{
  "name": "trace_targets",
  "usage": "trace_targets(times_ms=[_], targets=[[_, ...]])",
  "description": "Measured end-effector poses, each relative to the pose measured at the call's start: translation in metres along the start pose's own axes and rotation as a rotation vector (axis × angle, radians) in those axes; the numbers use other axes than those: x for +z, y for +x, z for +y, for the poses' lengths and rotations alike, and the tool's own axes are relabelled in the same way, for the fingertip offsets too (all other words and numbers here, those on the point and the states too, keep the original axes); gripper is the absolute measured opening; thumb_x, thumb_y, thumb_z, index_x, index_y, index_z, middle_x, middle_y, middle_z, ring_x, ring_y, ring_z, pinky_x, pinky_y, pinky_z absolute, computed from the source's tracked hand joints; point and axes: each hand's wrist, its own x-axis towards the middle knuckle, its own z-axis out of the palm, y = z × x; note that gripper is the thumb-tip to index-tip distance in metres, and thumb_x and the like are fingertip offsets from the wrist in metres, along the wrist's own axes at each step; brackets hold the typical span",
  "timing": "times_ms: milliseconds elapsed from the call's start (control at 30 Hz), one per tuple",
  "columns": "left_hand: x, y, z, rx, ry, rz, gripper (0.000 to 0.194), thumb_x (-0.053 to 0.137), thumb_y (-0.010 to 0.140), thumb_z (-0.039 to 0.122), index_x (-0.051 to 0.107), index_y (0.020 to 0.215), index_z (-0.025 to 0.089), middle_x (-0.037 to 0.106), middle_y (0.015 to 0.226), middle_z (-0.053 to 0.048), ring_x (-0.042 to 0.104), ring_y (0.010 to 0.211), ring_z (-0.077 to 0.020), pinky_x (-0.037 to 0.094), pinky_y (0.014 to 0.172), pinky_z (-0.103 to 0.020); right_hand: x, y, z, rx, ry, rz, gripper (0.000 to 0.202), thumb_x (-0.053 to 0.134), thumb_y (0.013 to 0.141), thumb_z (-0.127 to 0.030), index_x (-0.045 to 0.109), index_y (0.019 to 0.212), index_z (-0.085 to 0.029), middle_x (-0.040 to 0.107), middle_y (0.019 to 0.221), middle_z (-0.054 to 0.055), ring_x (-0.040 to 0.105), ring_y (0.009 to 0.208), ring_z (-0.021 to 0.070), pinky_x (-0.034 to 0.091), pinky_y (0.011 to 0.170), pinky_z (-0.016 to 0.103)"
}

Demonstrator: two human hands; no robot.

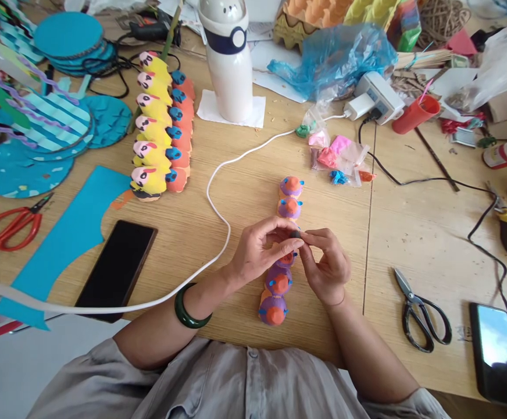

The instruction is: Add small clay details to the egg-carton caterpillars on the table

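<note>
I see the left hand [257, 247] and right hand [328, 265], fingers [317, 237] pinching one dark lump [295, 234]; probably light and soft, it wants gentle holding by the edges.

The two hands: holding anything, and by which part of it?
A small dark lump, apparently pinched by its edges in the left hand; whether the right hand grips it too is unclear.

Our bare forearms [155, 334] angle inward; our left hand [256, 247] arches in a thumb-and-forefinger pinch, and our right hand [328, 265], fingers bent, pinches just beside it.
</note>
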Motion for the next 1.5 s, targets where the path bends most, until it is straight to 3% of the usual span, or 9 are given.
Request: trace_targets(times_ms=[333, 500, 633, 767, 867, 1100, 1233, 1400, 1500], targets=[[-0.0001, 0.0020, 0.0021, -0.011, 0.029, 0.067, 0.023, 0.072, 0.092, 0.038, 0.070, 0.086, 0.016, 0.075, 0.085, -0.004, 0.072, 0.077, -0.0133, 0.058, 0.069, -0.021, 0.0016, -0.0014, -0.0015, 0.038, 0.037, -0.025, 0.032, 0.068, 0.091, -0.005, 0.066, 0.115, -0.025, 0.073, 0.098, 0.005, 0.073, 0.086, 0.0178, 0.062, 0.071, 0.034], [-0.0022, 0.0021, 0.0010, 0.078, -0.002, 0.050, 0.032, 0.073, 0.092, 0.033, 0.071, 0.119, 0.017, 0.075, 0.105, -0.007, 0.074, 0.096, -0.0170, 0.062, 0.083, -0.025, -0.0001, -0.0019, -0.0016, 0.073, 0.047, -0.012, 0.025, 0.068, 0.092, -0.006, 0.067, 0.110, -0.024, 0.073, 0.096, 0.005, 0.073, 0.084, 0.0174, 0.062, 0.070, 0.033], [-0.0027, 0.0031, -0.0011, 0.140, 0.088, 0.022, 0.017, 0.073, 0.092, 0.027, 0.078, 0.103, 0.015, 0.078, 0.102, -0.008, 0.075, 0.094, -0.0160, 0.062, 0.083, -0.023, 0.0008, -0.0005, -0.0015, 0.095, 0.049, -0.020, 0.026, 0.068, 0.092, -0.008, 0.068, 0.112, -0.025, 0.072, 0.093, 0.003, 0.071, 0.081, 0.0150, 0.062, 0.070, 0.030], [-0.0012, 0.0026, -0.0014, 0.071, 0.057, 0.080, 0.017, 0.070, 0.094, 0.030, 0.078, 0.099, 0.016, 0.080, 0.095, -0.005, 0.076, 0.082, -0.0132, 0.062, 0.074, -0.020, 0.0013, 0.0012, -0.0021, 0.130, 0.059, -0.028, 0.036, 0.068, 0.092, -0.008, 0.064, 0.123, -0.026, 0.071, 0.096, 0.003, 0.069, 0.080, 0.0143, 0.062, 0.067, 0.028], [-0.0004, 0.0021, -0.0006, 0.055, 0.049, 0.079, 0.018, 0.071, 0.093, 0.031, 0.078, 0.094, 0.015, 0.079, 0.090, -0.003, 0.074, 0.074, -0.0117, 0.061, 0.068, -0.019, 0.0007, 0.0021, -0.0027, 0.067, 0.027, -0.039, 0.033, 0.068, 0.091, -0.005, 0.065, 0.117, -0.025, 0.072, 0.100, 0.005, 0.070, 0.084, 0.0149, 0.062, 0.068, 0.028], [-0.0008, 0.0027, 0.0028, 0.016, 0.018, 0.020, 0.025, 0.074, 0.091, 0.035, 0.076, 0.107, 0.016, 0.080, 0.098, -0.006, 0.077, 0.084, -0.0155, 0.063, 0.076, -0.023, 0.0000, 0.0006, -0.0038, 0.111, 0.061, -0.017, 0.026, 0.066, 0.092, -0.005, 0.066, 0.110, -0.024, 0.071, 0.096, 0.003, 0.071, 0.081, 0.0143, 0.062, 0.068, 0.029], [-0.0011, 0.0034, 0.0022, 0.047, 0.069, 0.036, 0.019, 0.071, 0.092, 0.034, 0.077, 0.097, 0.017, 0.080, 0.098, -0.006, 0.076, 0.088, -0.0164, 0.062, 0.079, -0.024, 0.0011, 0.0007, -0.0036, 0.178, 0.100, -0.036, 0.032, 0.066, 0.093, -0.008, 0.064, 0.120, -0.026, 0.070, 0.103, 0.004, 0.070, 0.085, 0.0152, 0.063, 0.067, 0.030], [-0.0009, 0.0024, 0.0024, -0.023, 0.030, 0.025, 0.024, 0.071, 0.093, 0.038, 0.077, 0.099, 0.016, 0.079, 0.092, -0.006, 0.074, 0.076, -0.0148, 0.062, 0.071, -0.023, 0.0012, 0.0019, -0.0034, 0.099, 0.038, -0.031, 0.025, 0.065, 0.094, -0.009, 0.066, 0.112, -0.025, 0.072, 0.099, 0.005, 0.072, 0.084, 0.0156, 0.063, 0.066, 0.030], [-0.0006, 0.0021, 0.0023, -0.023, -0.011, 0.007, 0.027, 0.072, 0.091, 0.039, 0.076, 0.106, 0.016, 0.078, 0.093, -0.006, 0.075, 0.081, -0.0161, 0.063, 0.075, -0.025, 0.0005, 0.0030, -0.0032, 0.097, 0.022, -0.024, 0.020, 0.066, 0.094, -0.010, 0.066, 0.108, -0.025, 0.073, 0.097, 0.004, 0.072, 0.081, 0.0156, 0.062, 0.065, 0.030]])
